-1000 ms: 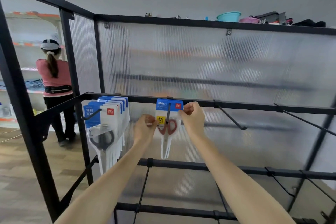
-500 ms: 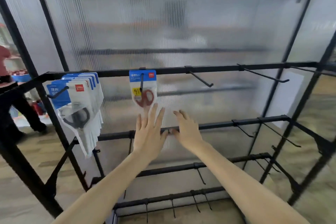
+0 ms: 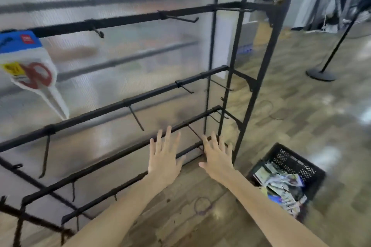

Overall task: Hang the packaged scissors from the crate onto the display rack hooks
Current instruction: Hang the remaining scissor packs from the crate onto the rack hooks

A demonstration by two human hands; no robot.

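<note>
Hands first: left hand [image 3: 164,158] and right hand [image 3: 217,158] are spread flat, nothing held. More packs are piled in the crate [image 3: 301,166]; one packaged scissors [image 3: 30,66] is hung already. Bare hooks [image 3: 136,118] could easily be snagged when reaching down.

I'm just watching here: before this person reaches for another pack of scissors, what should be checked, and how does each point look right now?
1. Both hands free: ok. The left hand and right hand are open with fingers spread, holding nothing.
2. Last pack hung: ok. The red-handled scissors pack hangs from the top bar at the left.
3. Stock left: ok. The black crate on the floor holds more packs.
4. Crate within reach: cannot tell; it sits low, right of the right hand.
5. Free hook: ok. The next hook on the top bar is bare.
6. Pack facing the right way in the crate: cannot tell, too blurred.
</note>
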